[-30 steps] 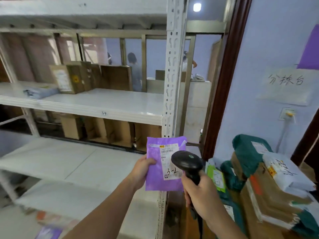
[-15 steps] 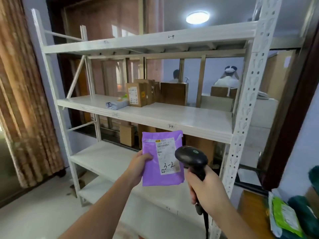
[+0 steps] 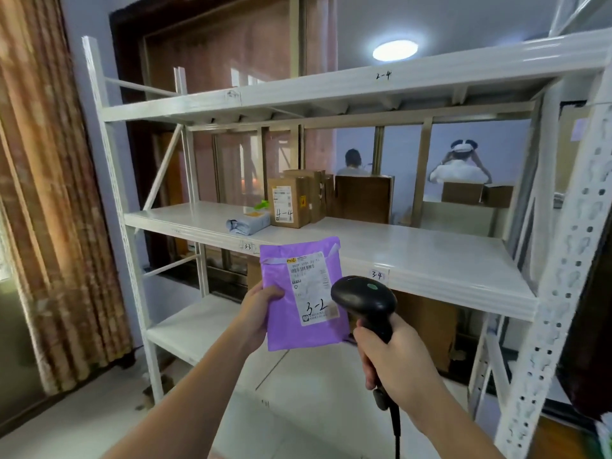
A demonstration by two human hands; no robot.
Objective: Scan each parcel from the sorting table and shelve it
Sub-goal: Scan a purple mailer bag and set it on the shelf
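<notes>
Left grip (image 3: 256, 313) is pinching the purple parcel (image 3: 303, 294) by its left edge, thumb on the front face, holding it upright in front of the white shelving rack (image 3: 109, 154). Its white label (image 3: 313, 288) faces me, with a barcode near the top and "3-2" handwritten lower down. Right grip (image 3: 399, 357) is wrapped around the handle of the black barcode scanner (image 3: 364, 298), whose head sits just beside the parcel's lower right edge and overlaps it from my angle; I cannot tell whether the two touch. A cable (image 3: 395, 432) hangs down from the scanner's base.

Behind the parcel runs the middle shelf (image 3: 430, 256), with tags "3-3" and "3-4" on its front lip. On that shelf, well to the back, I see a cardboard box (image 3: 289, 202) marked "4-4", more brown boxes beside it, and a bluish-grey soft bag (image 3: 248, 223) lying just left of the marked box. Above it, the upper shelf (image 3: 364, 84) carries a "2-4" mark. Brown curtains (image 3: 43, 193) hang at my left. Through the rack I see two people from behind.
</notes>
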